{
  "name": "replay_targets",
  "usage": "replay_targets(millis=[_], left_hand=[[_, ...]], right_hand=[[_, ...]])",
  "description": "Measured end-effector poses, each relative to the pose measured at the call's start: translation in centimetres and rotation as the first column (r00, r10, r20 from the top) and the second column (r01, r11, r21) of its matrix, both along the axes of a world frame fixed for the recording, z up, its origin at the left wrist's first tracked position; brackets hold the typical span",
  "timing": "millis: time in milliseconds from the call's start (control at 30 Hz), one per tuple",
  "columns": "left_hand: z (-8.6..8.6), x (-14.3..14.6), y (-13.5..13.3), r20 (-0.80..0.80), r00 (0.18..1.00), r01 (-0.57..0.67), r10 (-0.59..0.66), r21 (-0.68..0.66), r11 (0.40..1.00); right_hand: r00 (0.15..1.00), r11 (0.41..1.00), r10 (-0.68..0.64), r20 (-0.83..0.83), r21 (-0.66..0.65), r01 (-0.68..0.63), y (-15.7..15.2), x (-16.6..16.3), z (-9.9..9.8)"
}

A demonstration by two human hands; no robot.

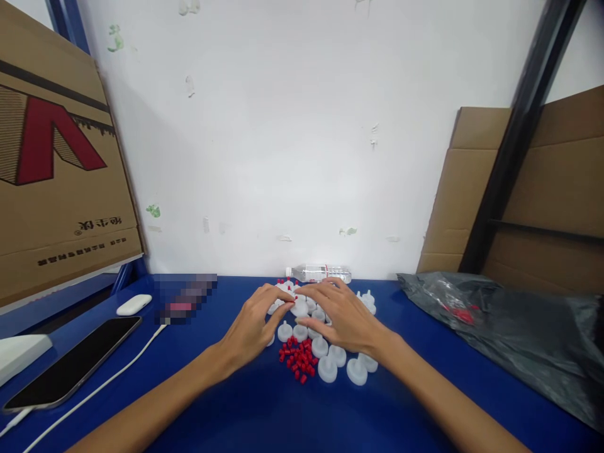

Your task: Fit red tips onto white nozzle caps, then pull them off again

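My left hand is closed in a pinch, with a small red cap at the tips of its thumb and index finger. The cap is at the nozzle of a white round nozzle lid; whether it is seated there I cannot tell. Around that lid my right hand is curved, thumb in front and fingers behind. Several more white nozzle lids lie around and under the hands. Just in front is a pile of loose red caps. Behind the hands, some lids have red tips, partly hidden.
A clear plastic bottle lies against the wall. On the left are a phone, a white case, a white cable and a cardboard box. A grey plastic bag covers the table's right side.
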State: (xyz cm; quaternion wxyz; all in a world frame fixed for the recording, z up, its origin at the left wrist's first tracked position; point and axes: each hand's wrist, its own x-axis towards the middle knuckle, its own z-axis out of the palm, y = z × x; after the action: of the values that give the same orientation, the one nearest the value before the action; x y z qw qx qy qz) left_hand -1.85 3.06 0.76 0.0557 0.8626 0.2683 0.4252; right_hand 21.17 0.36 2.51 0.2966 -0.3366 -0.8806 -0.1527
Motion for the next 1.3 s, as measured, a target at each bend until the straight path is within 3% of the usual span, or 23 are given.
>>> replay_targets(millis=[133,333,533,667,700,767,833,900,1033,1300], left_hand=[[0.1,0.4,-0.9,0.021,1.0,0.018,-0.02,0.093,0.995],[0.6,0.3,-0.9,-0.263,0.963,-0.015,0.066,0.191,0.982],[0.6,1.1,-1.3,-0.107,0.993,-0.05,0.042,-0.074,0.996],[1.2,0.6,-1.4,0.117,0.99,-0.031,0.078,-0.361,0.932],[1.5,0.3,-1.3,0.157,0.981,-0.042,0.112,-0.392,0.919],[2.1,-0.4,-1.2,0.145,0.976,-0.117,0.161,-0.273,0.955],[2.4,-0.8,-1.2,-0.003,0.992,-0.127,0.127,-0.05,0.991],[2.3,-0.5,-1.6,-0.174,0.982,-0.062,0.072,0.066,0.996],[1.2,0.8,-2.7,-0.397,0.917,0.07,-0.041,0.058,0.996],[0.6,0.6,-2.9,-0.456,0.88,0.137,-0.135,-0.027,0.99]], right_hand=[[0.999,0.997,0.039,0.014,0.069,-0.04,-0.3,-1.1,-0.6],[0.994,0.988,0.066,0.085,0.134,-0.077,-0.3,-0.8,-0.3],[0.988,0.962,0.023,0.154,0.265,-0.064,0.2,-0.8,0.4],[0.981,0.949,-0.121,0.151,0.308,0.069,1.4,1.9,1.0],[0.976,0.946,-0.175,0.131,0.296,0.13,1.9,3.2,1.3],[0.951,0.923,-0.303,0.058,0.265,0.278,2.7,6.2,1.7],[0.891,0.872,-0.449,-0.067,0.185,0.453,3.5,8.9,1.9],[0.789,0.791,-0.606,-0.101,0.033,0.611,4.0,10.8,1.9],[0.647,0.628,-0.762,0.033,-0.205,0.75,4.6,12.7,1.7],[0.597,0.43,-0.766,0.239,-0.5,0.752,5.1,14.5,0.3]])
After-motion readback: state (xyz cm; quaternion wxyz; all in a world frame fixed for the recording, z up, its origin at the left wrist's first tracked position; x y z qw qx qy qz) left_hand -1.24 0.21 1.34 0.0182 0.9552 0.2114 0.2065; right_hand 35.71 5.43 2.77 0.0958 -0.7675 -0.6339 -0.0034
